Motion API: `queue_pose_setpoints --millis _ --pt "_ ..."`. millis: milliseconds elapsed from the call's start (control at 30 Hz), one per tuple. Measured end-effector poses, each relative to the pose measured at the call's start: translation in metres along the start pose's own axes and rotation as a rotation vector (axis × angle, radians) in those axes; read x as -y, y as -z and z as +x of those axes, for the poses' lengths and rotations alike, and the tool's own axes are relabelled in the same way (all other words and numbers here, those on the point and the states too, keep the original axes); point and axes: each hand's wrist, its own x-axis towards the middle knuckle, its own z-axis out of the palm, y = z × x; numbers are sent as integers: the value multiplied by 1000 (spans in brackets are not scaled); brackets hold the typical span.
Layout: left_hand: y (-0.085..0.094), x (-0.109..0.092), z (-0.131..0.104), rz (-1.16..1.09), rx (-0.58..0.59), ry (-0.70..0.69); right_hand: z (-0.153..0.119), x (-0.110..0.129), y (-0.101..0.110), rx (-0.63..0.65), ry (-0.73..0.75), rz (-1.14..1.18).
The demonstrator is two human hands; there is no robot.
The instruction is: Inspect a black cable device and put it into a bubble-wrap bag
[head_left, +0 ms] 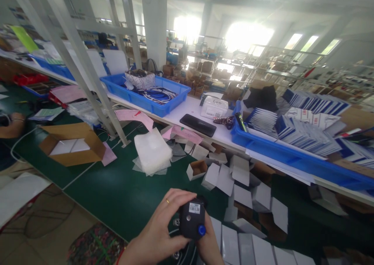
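A small black device (192, 219) with a white barcode label and a blue knob is held up over the front of the green table. My left hand (163, 222) grips its left side, fingers along the top edge and thumb below. My right hand (209, 239) holds it from the right, partly hidden behind the device. Coiled cables lie beneath, partly covered by my hands. White boxes (240, 243) stand in a row just to the right.
Open white boxes (242, 195) are scattered at the right. Beyond the hands lie translucent bags (153, 150). A cardboard box (73, 144) sits at the left, near another person's arm (13, 126). The shelf behind carries blue trays (163, 110) and a black case (198, 125).
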Motion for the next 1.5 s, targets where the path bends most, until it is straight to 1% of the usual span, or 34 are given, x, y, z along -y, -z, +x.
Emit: queue_pose_setpoints --millis 133,267,333,433,533,600,667,733,767,800,867,933,967,1033,1100,1133,1167,1200,1233,1267,1300,1333,1367,1400,1433,1467,1500 --pt "-9 -2 1 26 3 10 2 8 9 25 14 -31" --pt "-15 -5 4 40 2 24 4 6 20 38 36 -60" --pt "-17 -7 5 37 -9 70 4 4 23 23 47 -55" --pt "-20 -7 6 5 -20 190 6 4 27 37 46 -81" --pt "-29 -2 10 -53 -76 319 8 8 31 49 89 -241" --pt "-36 7 15 -80 -153 381 8 15 33 34 161 -416" --pt "-41 17 20 -103 -230 446 10 26 36 79 207 -547" --pt "-42 27 24 -179 -282 522 16 41 42 215 160 -577" --pt "-42 30 24 -252 -295 560 20 48 46 284 110 -570" --pt "-41 33 24 -342 -296 596 25 52 49 327 67 -564" --pt "-40 37 22 -525 -294 652 33 52 51 342 38 -567" --pt "-40 41 19 -643 -299 695 35 42 46 330 59 -545" --pt "-39 44 18 -654 -311 704 33 34 41 343 51 -517" --pt "-36 53 17 -549 -363 669 26 21 30 432 -31 -468" --pt "-30 62 17 -308 -419 561 23 15 24 558 -167 -446" --pt "-27 66 16 -185 -417 497 24 14 23 586 -239 -417" --pt "-25 70 16 -95 -384 443 27 13 23 567 -294 -374" --pt "-22 72 15 -54 -326 409 31 11 24 509 -317 -328" --pt "-21 73 14 -65 -264 406 35 8 25 433 -310 -293" --pt "-20 74 13 -119 -218 441 38 3 24 369 -283 -274" --pt "-19 75 13 -188 -210 500 40 -3 22 343 -233 -287" --pt "-18 75 13 -244 -236 560 39 -9 18 376 -203 -303" --pt "-17 76 13 -263 -283 601 37 -14 14 436 -196 -337" --pt "-15 77 14 -235 -325 612 34 -15 11 511 -192 -394" --pt "-14 78 15 -163 -343 593 33 -13 8 574 -187 -468" --pt "-12 80 16 -74 -324 553 34 -8 7 622 -155 -539" --pt "-10 82 17 -1 -280 512 37 -2 8 650 -107 -595"
